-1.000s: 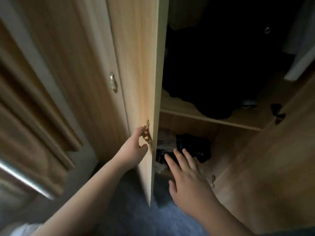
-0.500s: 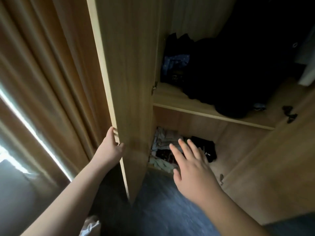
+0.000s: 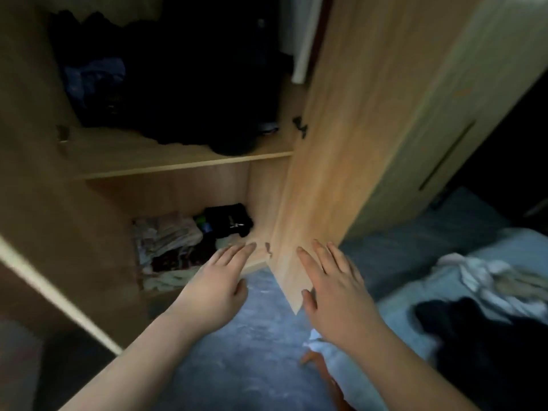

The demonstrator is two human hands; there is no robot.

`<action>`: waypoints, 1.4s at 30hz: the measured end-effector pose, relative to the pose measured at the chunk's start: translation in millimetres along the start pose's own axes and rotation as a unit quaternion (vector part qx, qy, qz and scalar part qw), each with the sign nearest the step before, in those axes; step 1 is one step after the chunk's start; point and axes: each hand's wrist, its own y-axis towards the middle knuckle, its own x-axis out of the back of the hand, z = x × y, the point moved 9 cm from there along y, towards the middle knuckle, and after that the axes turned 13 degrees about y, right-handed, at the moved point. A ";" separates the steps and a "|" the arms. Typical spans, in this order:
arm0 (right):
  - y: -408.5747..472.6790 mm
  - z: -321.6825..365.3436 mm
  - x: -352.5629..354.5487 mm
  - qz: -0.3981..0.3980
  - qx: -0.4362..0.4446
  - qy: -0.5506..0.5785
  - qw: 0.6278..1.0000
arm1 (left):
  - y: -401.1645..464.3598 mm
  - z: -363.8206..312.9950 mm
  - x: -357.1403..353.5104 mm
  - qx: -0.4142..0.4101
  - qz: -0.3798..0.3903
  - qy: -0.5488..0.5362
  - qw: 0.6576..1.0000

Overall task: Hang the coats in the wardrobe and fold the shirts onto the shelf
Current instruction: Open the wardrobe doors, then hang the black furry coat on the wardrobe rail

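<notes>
Below, blue carpet [image 3: 237, 345] fronts the open wardrobe [image 3: 178, 167].

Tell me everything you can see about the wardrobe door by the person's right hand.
The wardrobe door is a tall flat panel with a pale wood-grain finish, probably laminate. It stands swung open, edge toward the camera, its lower corner above the blue floor. No handle shows on this face. Small dark fittings, perhaps hinges, sit along its inner edge. The right hand lies spread at its lower part, thumb by the bottom edge; contact looks likely. The left hand is clear of it.
</notes>
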 end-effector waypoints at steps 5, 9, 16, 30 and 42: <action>-64.4 -105.1 28.4 -0.048 -0.108 0.012 0.993 | 43.0 -114.1 -38.0 -0.094 0.035 -0.010 0.995; -133.2 -193.6 45.8 -0.072 -0.194 0.020 0.978 | 74.5 -223.2 -67.8 -0.179 0.054 -0.008 0.982; -285.2 -356.2 83.5 -0.097 -0.338 0.024 0.936 | 110.2 -449.3 -151.5 -0.298 0.133 -0.041 0.944; -452.4 -558.8 73.0 -0.082 -0.520 0.060 0.848 | 139.5 -694.3 -291.9 -0.396 0.233 -0.064 0.886; -421.6 -709.0 56.8 -0.066 -0.582 0.090 0.806 | 263.5 -782.0 -396.0 -0.409 0.292 -0.073 0.861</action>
